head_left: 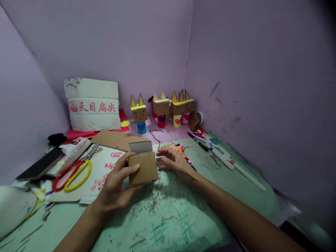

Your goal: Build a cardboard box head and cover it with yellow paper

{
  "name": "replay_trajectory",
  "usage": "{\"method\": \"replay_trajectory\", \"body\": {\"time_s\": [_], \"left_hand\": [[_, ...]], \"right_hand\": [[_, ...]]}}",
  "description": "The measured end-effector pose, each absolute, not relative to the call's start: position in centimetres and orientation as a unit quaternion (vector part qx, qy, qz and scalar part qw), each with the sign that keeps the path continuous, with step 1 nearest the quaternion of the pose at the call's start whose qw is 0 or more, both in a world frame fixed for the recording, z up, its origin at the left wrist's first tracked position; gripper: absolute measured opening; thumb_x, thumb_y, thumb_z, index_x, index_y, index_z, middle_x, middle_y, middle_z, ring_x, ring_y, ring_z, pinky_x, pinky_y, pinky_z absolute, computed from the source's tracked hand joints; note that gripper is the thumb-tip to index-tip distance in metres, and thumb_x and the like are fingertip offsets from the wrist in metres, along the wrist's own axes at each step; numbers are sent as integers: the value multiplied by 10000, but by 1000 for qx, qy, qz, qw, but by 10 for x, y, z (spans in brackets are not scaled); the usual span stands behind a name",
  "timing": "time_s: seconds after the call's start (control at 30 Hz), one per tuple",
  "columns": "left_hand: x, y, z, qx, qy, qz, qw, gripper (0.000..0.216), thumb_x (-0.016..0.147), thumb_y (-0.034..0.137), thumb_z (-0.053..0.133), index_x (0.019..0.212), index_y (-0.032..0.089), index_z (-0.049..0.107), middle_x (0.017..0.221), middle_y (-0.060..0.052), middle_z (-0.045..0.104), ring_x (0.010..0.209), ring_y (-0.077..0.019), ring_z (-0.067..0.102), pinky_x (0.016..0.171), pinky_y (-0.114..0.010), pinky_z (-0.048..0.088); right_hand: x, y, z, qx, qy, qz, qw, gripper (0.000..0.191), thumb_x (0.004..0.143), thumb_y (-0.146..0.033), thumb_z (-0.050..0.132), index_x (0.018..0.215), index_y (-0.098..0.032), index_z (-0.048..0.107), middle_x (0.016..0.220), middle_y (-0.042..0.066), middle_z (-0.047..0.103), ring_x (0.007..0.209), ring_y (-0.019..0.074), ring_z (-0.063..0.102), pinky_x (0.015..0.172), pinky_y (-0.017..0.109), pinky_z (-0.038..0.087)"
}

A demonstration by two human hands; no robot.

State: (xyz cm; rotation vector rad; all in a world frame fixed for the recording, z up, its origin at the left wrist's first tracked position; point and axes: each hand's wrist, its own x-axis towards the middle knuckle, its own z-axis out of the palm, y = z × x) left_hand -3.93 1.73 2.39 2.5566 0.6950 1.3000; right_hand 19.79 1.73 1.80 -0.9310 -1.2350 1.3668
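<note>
Both forearms are cut off by the bottom edge, and the right side of the view blurs into dark, so the bench cannot be followed to its right edge. The small cardboard box sits near the middle of the bench. Its underside and left wall are hidden behind the left hand, which grips it with the thumb on the near top and the fingers curled round the left side. A flap stands open at the box's far edge, but what is inside cannot be made out. The right hand lies flat and loosely spread just beside the box's right wall, holding nothing; whether its fingertips touch the cardboard is hard to tell. Left of the box lies a printed paper, with one pair of scissors, red and yellow in the handles, resting on it, and one dark phone further toward the left edge. A flat cardboard sheet lies behind the box. In the far left corner stands one white carton with red characters. Along the far edge stand four cardboard figures with pointed ears, the right two overlapping so that their outlines merge. A tape roll is half hidden behind them. Several pens lie in a loose row toward the right edge, too blurred to count.
</note>
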Motion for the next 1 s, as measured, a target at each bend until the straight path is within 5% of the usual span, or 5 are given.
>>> {"method": "replay_trajectory", "body": {"time_s": [0.13, 0.33, 0.57, 0.77, 1.0], "left_hand": [[-38, 12, 30, 894, 215, 379, 102, 568, 760, 74, 636, 1267, 268, 468, 1421, -160, 390, 1267, -302, 482, 941, -426, 496], [-36, 7, 25, 891, 250, 342, 161, 653, 744, 148, 667, 1324, 283, 398, 1439, -153, 396, 1332, -333, 408, 1055, -488, 402], [-30, 6, 20, 836, 350, 331, 263, 823, 679, 261, 730, 1395, 196, 329, 1392, -172, 460, 1240, -342, 488, 1003, -470, 446], [-29, 10, 26, 759, 435, 387, 292, 843, 688, 358, 704, 1399, 115, 323, 1312, -185, 516, 1063, -302, 586, 891, -413, 496], [-27, 13, 22, 762, 446, 347, 316, 831, 654, 358, 726, 1376, 130, 383, 1302, -184, 543, 1078, -324, 578, 894, -469, 488]], "right_hand": [[196, 15, 20, -329, -503, 644, 474, 733, 586, -591, 783, 1172, -222, 543, 1147, 95, 610, 992, 229, 630, 737, 325, 547], [191, 8, 27, -285, -540, 660, 437, 608, 598, -438, 830, 1105, -184, 610, 1091, 65, 674, 983, 218, 637, 859, 327, 489], [191, 10, 19, -353, -502, 666, 424, 544, 626, -486, 791, 1046, -167, 658, 1001, 85, 703, 925, 245, 656, 711, 305, 504], [197, 12, 14, -395, -590, 459, 533, 745, 666, -617, 715, 1286, -239, 548, 1339, 135, 519, 1151, 300, 532, 904, 427, 473], [199, 7, 9, -388, -756, 319, 421, 842, 683, -515, 756, 1416, -308, 397, 1420, 138, 417, 885, 224, 589, 667, 350, 531]]}}
